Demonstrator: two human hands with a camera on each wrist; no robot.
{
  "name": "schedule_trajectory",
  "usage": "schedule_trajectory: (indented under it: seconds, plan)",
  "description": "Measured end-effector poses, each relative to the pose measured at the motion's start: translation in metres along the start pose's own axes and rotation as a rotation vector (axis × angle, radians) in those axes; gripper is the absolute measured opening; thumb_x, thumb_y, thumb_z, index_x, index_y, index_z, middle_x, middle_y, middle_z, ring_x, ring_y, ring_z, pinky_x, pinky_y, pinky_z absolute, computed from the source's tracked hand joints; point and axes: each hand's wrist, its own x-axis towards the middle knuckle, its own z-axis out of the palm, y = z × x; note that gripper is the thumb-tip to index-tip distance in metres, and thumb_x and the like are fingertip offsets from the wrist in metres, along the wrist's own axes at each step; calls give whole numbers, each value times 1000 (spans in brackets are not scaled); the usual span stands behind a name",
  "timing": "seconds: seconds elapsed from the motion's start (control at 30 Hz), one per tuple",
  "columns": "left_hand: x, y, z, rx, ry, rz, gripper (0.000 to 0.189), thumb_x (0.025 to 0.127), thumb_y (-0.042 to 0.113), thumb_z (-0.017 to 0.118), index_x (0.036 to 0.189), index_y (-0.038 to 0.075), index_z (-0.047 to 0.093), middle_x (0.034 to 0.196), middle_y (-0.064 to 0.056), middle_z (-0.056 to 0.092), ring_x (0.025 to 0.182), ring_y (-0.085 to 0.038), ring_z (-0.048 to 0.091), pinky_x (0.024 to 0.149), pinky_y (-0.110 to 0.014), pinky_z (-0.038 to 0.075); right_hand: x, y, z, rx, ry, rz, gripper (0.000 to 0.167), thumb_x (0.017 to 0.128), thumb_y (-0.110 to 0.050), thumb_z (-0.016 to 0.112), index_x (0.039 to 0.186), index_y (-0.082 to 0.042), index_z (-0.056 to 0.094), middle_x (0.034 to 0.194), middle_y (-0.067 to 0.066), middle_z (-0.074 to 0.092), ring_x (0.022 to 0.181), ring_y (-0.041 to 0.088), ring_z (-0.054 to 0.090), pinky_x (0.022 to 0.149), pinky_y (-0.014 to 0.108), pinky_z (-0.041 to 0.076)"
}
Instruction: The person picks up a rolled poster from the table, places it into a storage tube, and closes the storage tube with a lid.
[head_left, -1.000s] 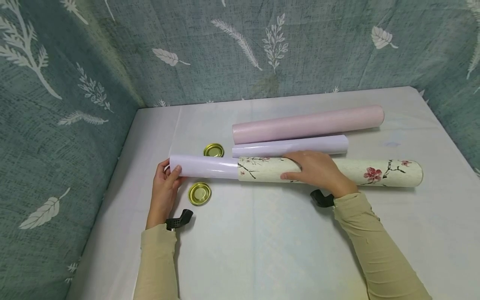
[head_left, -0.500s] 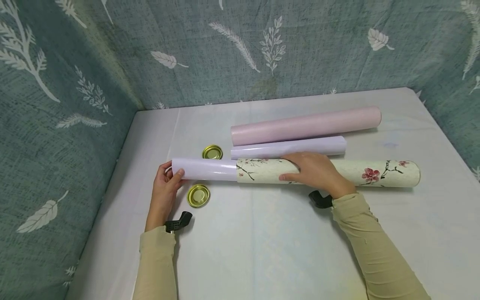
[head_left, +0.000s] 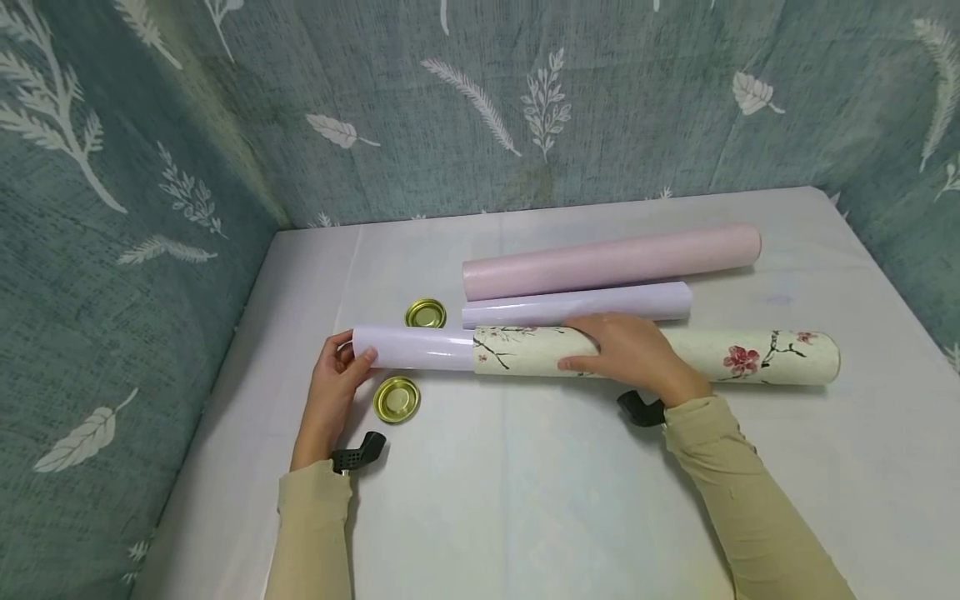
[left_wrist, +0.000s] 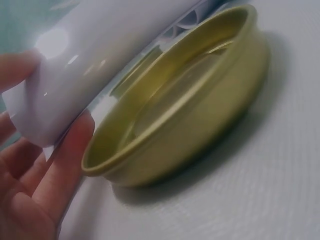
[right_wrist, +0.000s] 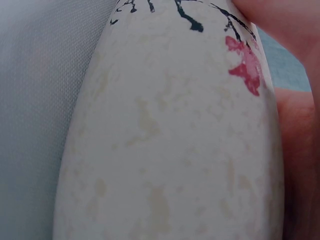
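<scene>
A glossy pale lilac paper roll (head_left: 420, 348) sticks out of the left mouth of a cream cardboard tube (head_left: 772, 357) printed with plum blossom. My left hand (head_left: 333, 379) grips the roll's outer end, thumb on the near side and fingers round and under it, as the left wrist view shows. My right hand (head_left: 633, 354) holds the tube around its middle from above, the thumb along the near side. In the right wrist view the tube's printed surface (right_wrist: 165, 130) fills most of the picture. The length of the roll inside the tube is hidden.
Two gold round metal lids lie by the roll, one lid (head_left: 425, 313) behind it and another lid (head_left: 397, 400) in front, close to the left hand. Behind the tube lie a second lilac roll (head_left: 577, 306) and a pink tube (head_left: 615, 260). Patterned green cloth (head_left: 420, 108) encloses the white table.
My left hand has moved a little right, and less of the lilac roll shows outside the tube. My right hand keeps its hold on the tube. The view has tipped slightly.
</scene>
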Motion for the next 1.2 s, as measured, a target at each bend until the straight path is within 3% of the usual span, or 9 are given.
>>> schedule_trajectory:
  seconds: [0.33,0.63,0.73,0.9,1.2]
  plan:
    - [-1,-1,-2,74,-43,1,66,79,41,65,133,20,33,126,-7,45,111,-18,47,85,-21,44,-2,-1,5,4,9,7,69,73,-72,46,127,-29,49,120,-2,56,109,21,51,85,44,41]
    - [0,0,-2,170,-80,27,64,79,45,62,135,35,31,124,-5,46,108,-19,48,91,-35,42,-2,-2,4,2,18,9,66,73,-71,47,123,-29,51,117,-3,57,107,19,52,83,42,42]
    - [0,1,-3,204,-83,43,63,80,46,61,135,35,32,122,-5,47,106,-19,49,88,-32,44,0,-3,4,2,21,3,65,73,-71,47,123,-30,52,116,-4,57,107,18,53,83,41,43]
    - [-1,0,-5,207,-97,49,63,80,45,62,135,30,33,121,-5,47,104,-19,49,81,-23,46,1,-3,5,5,11,8,67,72,-72,47,124,-30,51,118,-5,56,109,18,51,84,42,42]
    - [3,1,1,157,-118,85,62,80,40,64,134,26,36,117,-7,48,101,-21,51,77,-22,49,-1,0,4,-11,21,36,69,70,-74,47,124,-30,51,119,-5,55,109,17,51,85,42,41]
